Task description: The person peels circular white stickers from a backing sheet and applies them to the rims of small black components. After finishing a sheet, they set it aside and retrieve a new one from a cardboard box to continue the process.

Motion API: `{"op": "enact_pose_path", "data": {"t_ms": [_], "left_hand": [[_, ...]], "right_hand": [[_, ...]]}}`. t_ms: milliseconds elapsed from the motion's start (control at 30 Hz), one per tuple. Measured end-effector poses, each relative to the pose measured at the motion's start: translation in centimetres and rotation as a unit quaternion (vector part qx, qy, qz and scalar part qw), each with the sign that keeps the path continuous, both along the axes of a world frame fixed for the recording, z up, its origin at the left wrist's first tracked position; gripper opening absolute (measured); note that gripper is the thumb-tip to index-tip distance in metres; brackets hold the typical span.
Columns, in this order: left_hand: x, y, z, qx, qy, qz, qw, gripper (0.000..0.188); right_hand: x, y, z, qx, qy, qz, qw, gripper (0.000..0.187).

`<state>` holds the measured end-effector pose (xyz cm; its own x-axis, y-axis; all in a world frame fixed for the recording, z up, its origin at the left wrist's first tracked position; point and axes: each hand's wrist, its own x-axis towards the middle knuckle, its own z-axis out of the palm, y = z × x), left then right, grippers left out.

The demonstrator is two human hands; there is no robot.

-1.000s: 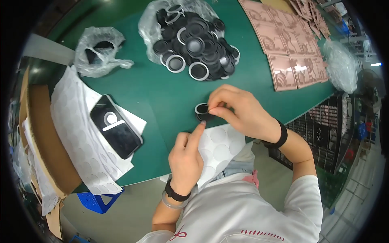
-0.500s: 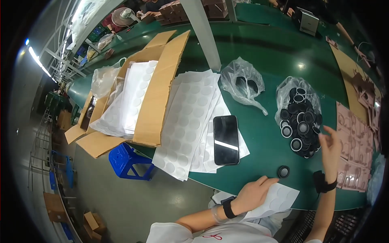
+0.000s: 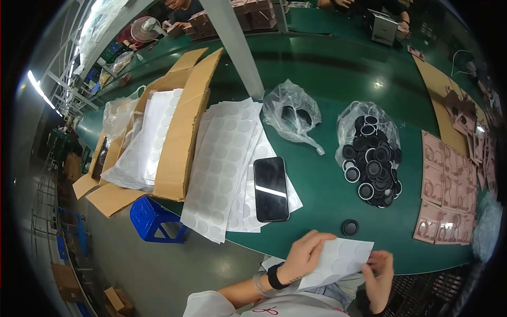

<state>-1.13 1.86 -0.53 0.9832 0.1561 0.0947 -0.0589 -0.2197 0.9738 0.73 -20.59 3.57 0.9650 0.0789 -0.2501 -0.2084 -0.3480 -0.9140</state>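
My left hand [image 3: 305, 259] grips the left side of a white sheet of round stickers [image 3: 338, 260], tilted at the table's front edge. At the sheet's right edge, my right hand [image 3: 380, 277] has its thumb and fingers closed on the border; whether a single sticker is between them is too small to tell. Just beyond the sheet, a small stack of round black caps [image 3: 349, 227] stands on the green table. Farther off lies a pile of black caps [image 3: 374, 169], some with pale rims, spilling from a clear plastic bag [image 3: 346, 124].
Left of the caps are a phone [image 3: 271, 190], more sticker sheets [image 3: 219, 169] and an open cardboard box [image 3: 182, 142]. Another plastic bag [image 3: 290, 108] lies behind the phone. Pink moulded panels [image 3: 448, 190] line the right side. A blue stool [image 3: 153, 219] stands below; people work across the table.
My right hand has come down from beside the cap pile to the sticker sheet's right edge. My left hand still holds the sheet, now raised more. The view has shifted slightly right.
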Motion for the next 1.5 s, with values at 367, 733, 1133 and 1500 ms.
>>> {"op": "enact_pose_path", "data": {"t_ms": [367, 733, 1133, 1500], "left_hand": [[0.1, 3.0, 2.8, -0.101, 0.061, 0.037, 0.992, 0.020], [-1.9, 2.0, 5.2, 0.032, 0.063, -0.043, 0.997, 0.058], [-2.0, 2.2, 8.3, 0.089, 0.108, 0.024, 0.990, 0.041], [-0.4, 2.5, 9.4, 0.407, -0.140, -0.001, 0.902, 0.022]], "right_hand": [[0.7, 2.4, -0.9, 0.082, -0.037, 0.068, 0.994, 0.032], [0.9, 2.5, -1.0, 0.144, -0.087, 0.058, 0.984, 0.033], [1.7, 3.5, 0.1, 0.134, -0.129, 0.112, 0.976, 0.027], [2.2, 3.2, 0.2, 0.124, -0.077, 0.152, 0.977, 0.016]]}}
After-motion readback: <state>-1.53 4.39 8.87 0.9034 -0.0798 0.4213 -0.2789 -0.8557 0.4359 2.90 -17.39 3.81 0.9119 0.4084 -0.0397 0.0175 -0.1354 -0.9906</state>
